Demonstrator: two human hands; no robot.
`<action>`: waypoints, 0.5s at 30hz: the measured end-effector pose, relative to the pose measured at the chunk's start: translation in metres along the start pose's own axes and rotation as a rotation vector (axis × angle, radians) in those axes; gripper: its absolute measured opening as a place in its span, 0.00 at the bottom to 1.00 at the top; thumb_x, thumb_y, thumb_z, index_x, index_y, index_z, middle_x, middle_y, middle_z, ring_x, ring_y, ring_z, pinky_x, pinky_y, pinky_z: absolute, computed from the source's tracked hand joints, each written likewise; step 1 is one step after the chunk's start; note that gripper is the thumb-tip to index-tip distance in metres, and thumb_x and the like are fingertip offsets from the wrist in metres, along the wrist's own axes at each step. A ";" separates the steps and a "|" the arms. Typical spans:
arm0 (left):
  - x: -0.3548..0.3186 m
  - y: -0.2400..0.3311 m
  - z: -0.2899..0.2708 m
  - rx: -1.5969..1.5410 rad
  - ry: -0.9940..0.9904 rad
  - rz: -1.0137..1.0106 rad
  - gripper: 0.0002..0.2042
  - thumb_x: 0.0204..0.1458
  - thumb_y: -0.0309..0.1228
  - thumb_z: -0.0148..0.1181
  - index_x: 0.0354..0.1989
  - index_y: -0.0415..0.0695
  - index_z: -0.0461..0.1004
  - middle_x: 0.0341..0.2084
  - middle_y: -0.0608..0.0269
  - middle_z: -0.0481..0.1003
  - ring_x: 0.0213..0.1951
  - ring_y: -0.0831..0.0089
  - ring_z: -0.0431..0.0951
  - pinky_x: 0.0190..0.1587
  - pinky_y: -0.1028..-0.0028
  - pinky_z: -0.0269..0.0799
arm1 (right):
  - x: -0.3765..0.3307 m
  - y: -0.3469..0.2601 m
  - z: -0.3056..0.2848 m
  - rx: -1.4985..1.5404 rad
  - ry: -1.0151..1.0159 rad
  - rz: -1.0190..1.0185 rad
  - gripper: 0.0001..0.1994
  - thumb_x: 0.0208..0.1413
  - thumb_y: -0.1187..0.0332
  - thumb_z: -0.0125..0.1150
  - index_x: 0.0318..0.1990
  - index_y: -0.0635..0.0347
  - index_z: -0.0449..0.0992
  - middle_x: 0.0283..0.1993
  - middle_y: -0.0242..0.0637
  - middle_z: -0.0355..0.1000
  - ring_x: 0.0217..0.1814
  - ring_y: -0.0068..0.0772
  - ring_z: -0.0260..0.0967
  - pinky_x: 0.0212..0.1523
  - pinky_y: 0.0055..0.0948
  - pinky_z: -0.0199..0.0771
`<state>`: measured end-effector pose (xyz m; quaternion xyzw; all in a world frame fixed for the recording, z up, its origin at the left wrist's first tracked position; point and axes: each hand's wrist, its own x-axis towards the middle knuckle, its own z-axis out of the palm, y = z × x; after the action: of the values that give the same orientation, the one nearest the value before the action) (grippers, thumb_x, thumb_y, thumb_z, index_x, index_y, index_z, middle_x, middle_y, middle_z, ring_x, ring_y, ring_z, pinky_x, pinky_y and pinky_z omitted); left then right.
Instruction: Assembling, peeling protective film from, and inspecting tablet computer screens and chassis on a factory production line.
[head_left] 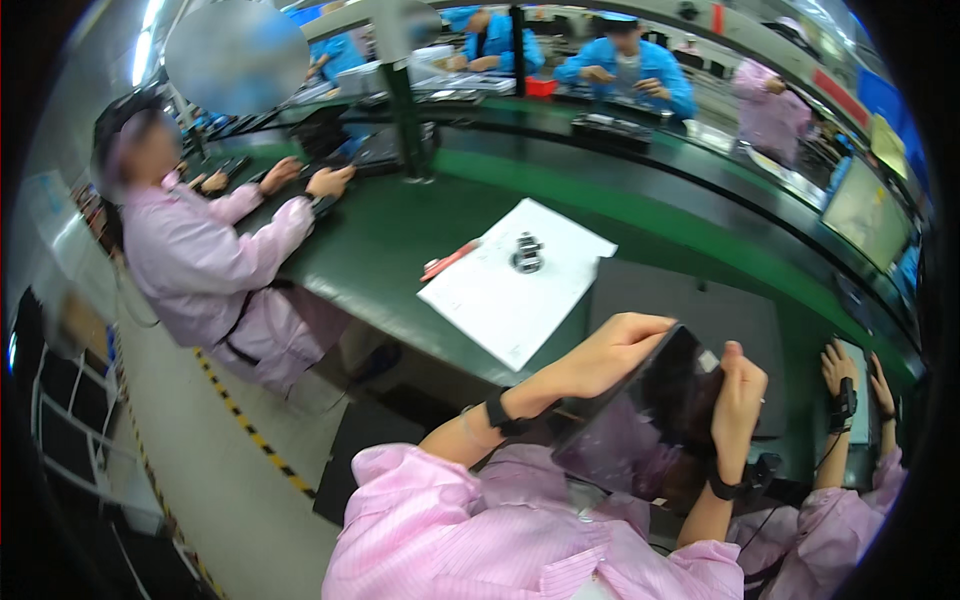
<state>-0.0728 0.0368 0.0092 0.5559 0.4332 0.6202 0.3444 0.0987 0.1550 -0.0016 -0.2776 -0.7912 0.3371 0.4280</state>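
Observation:
Between my two hands I hold a dark, glossy flat panel (pixel 640 425), tilted up over the near edge of the bench. My left hand (pixel 625 352) grips its upper left edge, and my right hand (pixel 740 395) clasps its right edge with the thumb up. A small pale sticker (pixel 708 361) shows near the panel's top right corner. Just beyond lies a dark grey flat board (pixel 690 295) on the green bench. To its left is a white paper sheet (pixel 520 300) with a small black and silver part (pixel 527 253) on it.
A red-handled tool (pixel 450 260) lies at the sheet's left edge. On my left, a person in pink (pixel 215 240) works at the same green bench (pixel 370 240). At far right, another person's hands (pixel 842 370) hold a pale panel. A dark green post (pixel 398 110) rises from the bench.

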 end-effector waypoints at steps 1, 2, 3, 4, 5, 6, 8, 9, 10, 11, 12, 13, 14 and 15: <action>0.000 0.000 -0.008 0.033 -0.093 -0.048 0.10 0.59 0.27 0.44 0.37 0.31 0.69 0.28 0.69 0.69 0.34 0.84 0.66 0.37 0.81 0.63 | -0.001 -0.006 0.001 0.024 0.013 0.009 0.23 0.62 0.61 0.47 0.17 0.63 0.52 0.16 0.26 0.45 0.20 0.16 0.40 0.19 0.27 0.40; 0.001 0.002 -0.005 0.022 -0.037 0.077 0.14 0.60 0.32 0.44 0.29 0.33 0.68 0.22 0.69 0.67 0.29 0.85 0.64 0.33 0.80 0.62 | -0.003 -0.012 0.002 0.044 0.022 0.024 0.23 0.63 0.61 0.47 0.17 0.62 0.52 0.16 0.26 0.45 0.20 0.16 0.40 0.19 0.27 0.39; -0.002 0.005 -0.009 -0.044 -0.009 -0.040 0.16 0.60 0.34 0.43 0.25 0.35 0.67 0.19 0.69 0.67 0.25 0.84 0.65 0.30 0.80 0.63 | -0.005 -0.015 0.005 0.037 0.025 0.014 0.23 0.63 0.61 0.46 0.17 0.63 0.52 0.16 0.25 0.45 0.20 0.17 0.40 0.19 0.27 0.39; -0.003 0.009 -0.013 -0.114 0.013 -0.145 0.19 0.60 0.37 0.43 0.20 0.37 0.66 0.16 0.69 0.66 0.22 0.84 0.65 0.27 0.80 0.64 | -0.005 -0.016 0.004 0.025 0.036 -0.002 0.23 0.63 0.61 0.46 0.18 0.63 0.52 0.16 0.25 0.45 0.20 0.17 0.40 0.19 0.27 0.38; -0.004 0.012 -0.018 -0.291 -0.012 -0.133 0.20 0.60 0.38 0.42 0.18 0.39 0.65 0.14 0.68 0.66 0.19 0.82 0.65 0.24 0.80 0.64 | -0.004 -0.014 0.004 -0.037 0.025 -0.060 0.23 0.63 0.61 0.46 0.18 0.64 0.52 0.16 0.26 0.45 0.20 0.18 0.39 0.19 0.28 0.38; -0.007 0.015 -0.024 -0.469 -0.039 -0.114 0.21 0.60 0.39 0.41 0.15 0.41 0.63 0.13 0.67 0.65 0.15 0.81 0.66 0.21 0.80 0.65 | -0.005 -0.012 0.006 -0.083 0.013 -0.065 0.23 0.63 0.61 0.46 0.18 0.64 0.52 0.16 0.28 0.44 0.20 0.18 0.39 0.19 0.29 0.38; -0.013 0.029 -0.029 -0.369 0.009 -0.028 0.22 0.60 0.41 0.39 0.17 0.41 0.65 0.14 0.63 0.68 0.15 0.76 0.69 0.19 0.79 0.67 | -0.005 -0.013 0.010 -0.129 0.020 -0.109 0.23 0.63 0.60 0.46 0.18 0.63 0.53 0.16 0.29 0.42 0.20 0.19 0.39 0.20 0.30 0.38; -0.019 0.037 -0.028 -0.306 0.047 0.011 0.22 0.60 0.42 0.39 0.18 0.40 0.66 0.15 0.62 0.68 0.16 0.76 0.70 0.20 0.78 0.68 | -0.003 -0.016 0.013 -0.125 0.004 -0.111 0.23 0.63 0.60 0.46 0.18 0.63 0.53 0.16 0.29 0.42 0.20 0.19 0.39 0.20 0.30 0.38; -0.025 0.043 -0.025 -0.254 0.070 0.048 0.22 0.60 0.44 0.38 0.20 0.40 0.66 0.16 0.62 0.69 0.17 0.75 0.71 0.21 0.78 0.68 | -0.001 -0.020 0.011 -0.153 0.065 -0.149 0.23 0.63 0.60 0.46 0.18 0.64 0.53 0.16 0.28 0.43 0.20 0.19 0.39 0.20 0.29 0.38; -0.031 0.046 -0.028 -0.328 0.112 0.092 0.21 0.59 0.45 0.40 0.26 0.39 0.67 0.17 0.60 0.70 0.19 0.73 0.73 0.23 0.76 0.70 | 0.003 -0.022 0.010 -0.187 0.133 -0.186 0.24 0.63 0.59 0.46 0.18 0.64 0.53 0.16 0.27 0.44 0.20 0.18 0.39 0.20 0.28 0.38; -0.038 0.043 -0.035 -0.381 0.138 0.198 0.19 0.59 0.44 0.41 0.30 0.39 0.66 0.19 0.59 0.71 0.22 0.72 0.74 0.25 0.75 0.71 | 0.008 -0.021 0.008 -0.205 0.141 -0.178 0.24 0.63 0.59 0.46 0.18 0.64 0.53 0.16 0.27 0.44 0.20 0.18 0.39 0.20 0.28 0.38; -0.047 0.045 -0.042 -0.258 0.245 0.263 0.19 0.59 0.45 0.42 0.32 0.39 0.66 0.23 0.58 0.72 0.27 0.71 0.75 0.28 0.74 0.72 | 0.014 -0.017 0.009 -0.066 0.127 -0.125 0.24 0.63 0.57 0.45 0.18 0.63 0.54 0.17 0.25 0.45 0.21 0.17 0.40 0.20 0.27 0.39; -0.051 0.038 -0.048 -0.257 0.268 0.337 0.13 0.59 0.38 0.46 0.39 0.39 0.67 0.30 0.60 0.71 0.36 0.75 0.74 0.35 0.76 0.72 | 0.023 -0.009 0.006 0.052 0.133 -0.063 0.25 0.63 0.55 0.45 0.18 0.63 0.55 0.18 0.22 0.46 0.22 0.16 0.40 0.20 0.27 0.39; -0.057 0.031 -0.050 -0.182 0.291 0.323 0.17 0.56 0.40 0.50 0.48 0.40 0.65 0.39 0.58 0.69 0.43 0.72 0.72 0.42 0.72 0.71 | 0.036 0.003 0.008 0.056 0.122 -0.054 0.26 0.63 0.52 0.44 0.18 0.62 0.56 0.19 0.20 0.47 0.22 0.15 0.41 0.21 0.25 0.39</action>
<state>-0.1120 -0.0341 0.0149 0.4893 0.3261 0.7775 0.2232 0.0748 0.1803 0.0102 -0.2642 -0.7611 0.3300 0.4919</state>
